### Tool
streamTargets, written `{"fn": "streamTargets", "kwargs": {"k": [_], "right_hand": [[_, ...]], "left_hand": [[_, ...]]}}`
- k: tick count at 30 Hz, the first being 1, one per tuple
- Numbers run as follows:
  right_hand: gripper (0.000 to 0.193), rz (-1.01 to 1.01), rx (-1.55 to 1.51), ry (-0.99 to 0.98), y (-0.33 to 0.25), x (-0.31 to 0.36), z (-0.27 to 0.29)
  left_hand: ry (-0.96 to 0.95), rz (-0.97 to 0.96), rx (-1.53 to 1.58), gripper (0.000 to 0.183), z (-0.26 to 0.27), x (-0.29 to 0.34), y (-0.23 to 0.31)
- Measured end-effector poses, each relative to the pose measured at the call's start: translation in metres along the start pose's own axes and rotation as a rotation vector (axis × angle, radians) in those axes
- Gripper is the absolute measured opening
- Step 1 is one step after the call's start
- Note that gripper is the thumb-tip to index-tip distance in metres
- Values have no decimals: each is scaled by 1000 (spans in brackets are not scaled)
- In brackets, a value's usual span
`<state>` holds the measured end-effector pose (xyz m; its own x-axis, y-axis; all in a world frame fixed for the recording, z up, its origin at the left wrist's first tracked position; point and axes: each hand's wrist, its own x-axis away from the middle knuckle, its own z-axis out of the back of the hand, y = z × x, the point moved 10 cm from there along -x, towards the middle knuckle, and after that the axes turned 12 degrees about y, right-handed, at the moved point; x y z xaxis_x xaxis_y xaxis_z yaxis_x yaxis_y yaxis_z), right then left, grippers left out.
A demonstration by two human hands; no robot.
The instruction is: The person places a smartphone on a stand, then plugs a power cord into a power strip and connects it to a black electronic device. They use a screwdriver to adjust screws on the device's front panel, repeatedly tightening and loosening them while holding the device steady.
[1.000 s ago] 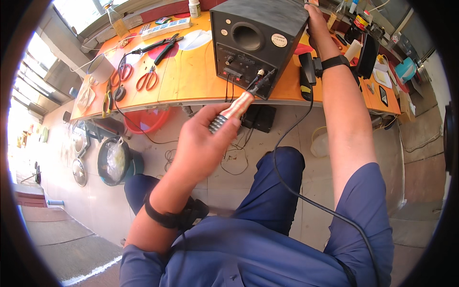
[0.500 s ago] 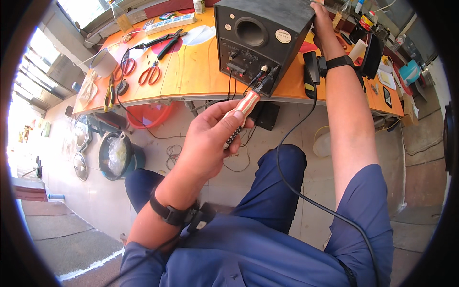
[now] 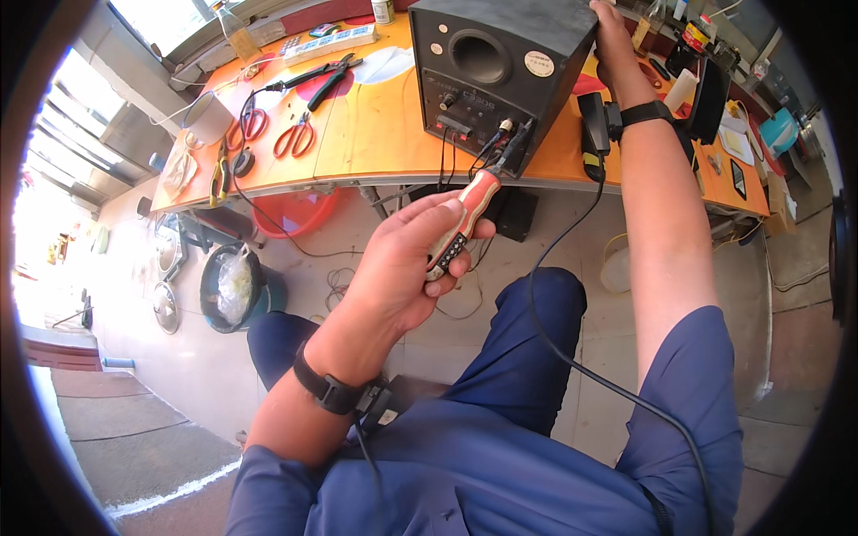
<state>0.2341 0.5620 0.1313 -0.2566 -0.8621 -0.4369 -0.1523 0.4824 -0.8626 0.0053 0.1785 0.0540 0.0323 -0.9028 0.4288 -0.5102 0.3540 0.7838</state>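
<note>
A black subwoofer speaker [image 3: 460, 94] stands on the orange-topped table with its port, knobs and plugged cables facing me. My left hand [image 3: 429, 237] is wrapped round the red and cream handle of a screwdriver [image 3: 478, 198]. The shaft points up and away to the lower right corner of the speaker's panel, beside the plugs; its very tip is hard to make out. At the far right side of the speaker, my right hand [image 3: 615, 40] grips the cabinet's edge, some fingers hidden behind it. Thin black cables hang from the panel over the table edge.
Left on the table lie red-handled scissors [image 3: 295, 138], cutting pliers [image 3: 331, 80], yellow-handled pliers [image 3: 220, 179] and a power strip [image 3: 331, 45]. Below are a red basin [image 3: 299, 214] and a dark bucket [image 3: 259, 286]. A black cable [image 3: 572, 357] runs from my right wrist across my lap.
The whole view has shifted slightly, so the table and speaker sit further right. My left hand keeps the screwdriver at the panel, its fingers a little rearranged on the handle.
</note>
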Motion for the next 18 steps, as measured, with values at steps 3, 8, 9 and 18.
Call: {"fn": "streamTargets", "kwargs": {"k": [3, 8, 9, 18], "right_hand": [[41, -25, -18, -9, 4, -1, -2], [36, 1, 2, -23, 2, -2, -3], [36, 24, -8, -32, -1, -1, -5], [35, 54, -30, -43, -11, 6, -9]], "left_hand": [[145, -415, -598, 41, 5, 1, 22], [301, -1143, -1235, 47, -31, 42, 52], [269, -1073, -1053, 45, -28, 41, 55], [191, -519, -570, 35, 3, 3, 36]]}}
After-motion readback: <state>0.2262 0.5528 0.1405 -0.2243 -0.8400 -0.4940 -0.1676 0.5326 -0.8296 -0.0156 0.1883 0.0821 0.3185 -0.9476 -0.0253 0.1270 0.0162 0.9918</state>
